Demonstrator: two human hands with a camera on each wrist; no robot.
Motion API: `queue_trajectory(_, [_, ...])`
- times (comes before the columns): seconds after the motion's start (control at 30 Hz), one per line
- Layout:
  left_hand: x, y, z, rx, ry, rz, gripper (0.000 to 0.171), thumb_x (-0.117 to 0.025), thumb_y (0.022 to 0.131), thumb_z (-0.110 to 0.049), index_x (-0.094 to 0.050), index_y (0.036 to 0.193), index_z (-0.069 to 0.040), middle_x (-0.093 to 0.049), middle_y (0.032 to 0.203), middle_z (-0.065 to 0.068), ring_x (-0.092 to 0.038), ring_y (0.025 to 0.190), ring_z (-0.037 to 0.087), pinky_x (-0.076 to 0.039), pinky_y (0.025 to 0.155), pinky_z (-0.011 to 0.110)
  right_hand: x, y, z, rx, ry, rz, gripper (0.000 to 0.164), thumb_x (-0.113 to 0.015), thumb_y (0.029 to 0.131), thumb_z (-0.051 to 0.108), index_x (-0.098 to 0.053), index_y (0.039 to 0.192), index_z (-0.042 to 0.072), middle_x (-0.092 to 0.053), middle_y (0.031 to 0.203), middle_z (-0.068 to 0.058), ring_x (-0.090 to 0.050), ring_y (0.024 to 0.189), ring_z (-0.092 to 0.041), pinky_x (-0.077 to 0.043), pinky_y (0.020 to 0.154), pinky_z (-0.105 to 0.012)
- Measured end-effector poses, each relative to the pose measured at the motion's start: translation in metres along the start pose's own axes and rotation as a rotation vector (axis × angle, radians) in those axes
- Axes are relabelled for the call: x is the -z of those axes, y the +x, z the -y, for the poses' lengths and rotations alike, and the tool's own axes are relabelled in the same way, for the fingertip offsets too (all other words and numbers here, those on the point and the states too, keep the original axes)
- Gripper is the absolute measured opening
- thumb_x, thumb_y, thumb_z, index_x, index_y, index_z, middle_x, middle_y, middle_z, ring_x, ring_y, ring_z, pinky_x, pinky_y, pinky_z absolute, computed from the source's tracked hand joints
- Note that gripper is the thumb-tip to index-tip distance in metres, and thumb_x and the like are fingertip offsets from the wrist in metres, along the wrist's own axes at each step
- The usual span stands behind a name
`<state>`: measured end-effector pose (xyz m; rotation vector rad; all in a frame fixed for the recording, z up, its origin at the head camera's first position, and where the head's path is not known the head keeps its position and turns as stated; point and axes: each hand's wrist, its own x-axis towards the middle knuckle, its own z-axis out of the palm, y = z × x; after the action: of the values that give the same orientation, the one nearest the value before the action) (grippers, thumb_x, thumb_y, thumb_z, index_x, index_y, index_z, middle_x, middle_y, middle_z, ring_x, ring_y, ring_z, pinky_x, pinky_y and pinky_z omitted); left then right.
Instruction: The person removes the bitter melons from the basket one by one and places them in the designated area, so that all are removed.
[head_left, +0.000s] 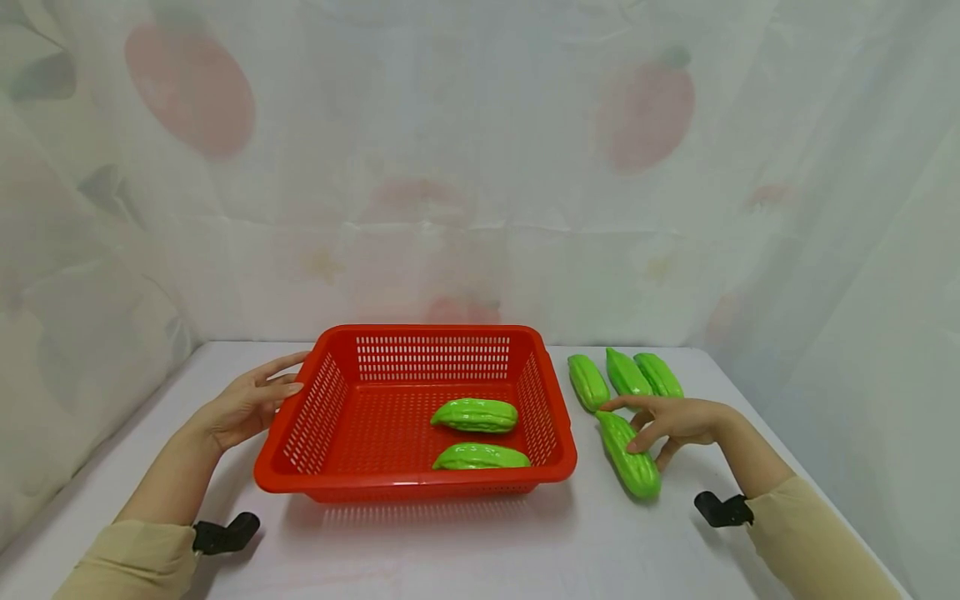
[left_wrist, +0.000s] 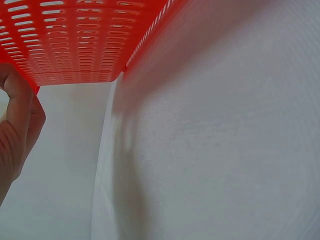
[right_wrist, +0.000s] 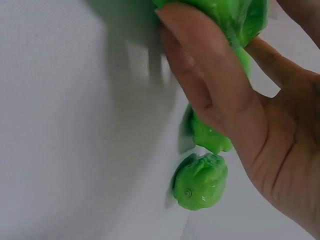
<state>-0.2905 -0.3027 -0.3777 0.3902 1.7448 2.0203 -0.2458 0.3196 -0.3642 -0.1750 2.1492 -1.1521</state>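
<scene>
A red plastic basket (head_left: 415, 481) with slotted walls stands on the table, two green bitter melons (head_left: 474, 415) lying inside at its right. At its left rim, my left hand (head_left: 243, 406) holds the edge between fingers and thumb; the left wrist view shows the hand (left_wrist: 19, 117) against the slotted wall. Right of the basket, my right hand (head_left: 678, 421) grips another bitter melon (head_left: 628, 462) from above and the side, its thumb along the near side. In the right wrist view, part of that melon (right_wrist: 220, 15) is hidden behind the fingers.
Three more bitter melons lie at the back right of the table: one on the left (head_left: 588, 382), one in the middle (head_left: 627, 372) and one on the right (head_left: 658, 374). A white patterned curtain (head_left: 480, 167) hangs behind the white table (head_left: 420, 558).
</scene>
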Motion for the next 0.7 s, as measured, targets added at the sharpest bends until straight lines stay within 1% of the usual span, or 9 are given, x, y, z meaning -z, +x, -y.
queue_trajectory(0.13, [-0.0006, -0.0003, -0.0005, -0.006, 0.001, 0.005, 0.04, -0.041, 0.105, -0.009, -0.042, 0.141, -0.027, -0.069, 0.119, -0.011, -0.071, 0.098, 0.01, -0.06, 0.086, 0.031, -0.0012, 0.0006, 0.0006, -0.013, -0.019, -0.021, 0.072, -0.074, 0.085, 0.015, -0.039, 0.148, 0.019, -0.04, 0.142, -0.022, -0.041, 0.128, -0.031, -0.061, 0.077, -0.045])
queue_trajectory(0.3, [-0.0015, -0.0005, -0.0014, -0.002, 0.005, 0.005, 0.041, -0.043, 0.104, -0.01, -0.041, 0.141, -0.027, -0.069, 0.118, -0.009, -0.071, 0.098, 0.01, -0.06, 0.086, 0.031, -0.002, 0.0012, 0.0006, -0.022, -0.03, -0.035, 0.072, -0.074, 0.085, 0.016, -0.039, 0.148, 0.019, -0.042, 0.138, -0.022, -0.047, 0.121, -0.029, -0.061, 0.076, -0.045])
queue_trajectory(0.7, [-0.0021, -0.0009, -0.0009, 0.005, 0.008, -0.012, 0.042, -0.043, 0.104, -0.01, -0.04, 0.142, -0.027, -0.069, 0.118, -0.009, -0.072, 0.098, 0.011, -0.061, 0.086, 0.032, -0.0011, 0.0014, -0.002, 0.004, -0.039, -0.02, 0.071, -0.073, 0.087, 0.018, -0.037, 0.148, 0.018, -0.043, 0.134, -0.022, -0.061, 0.103, -0.025, -0.061, 0.074, -0.044])
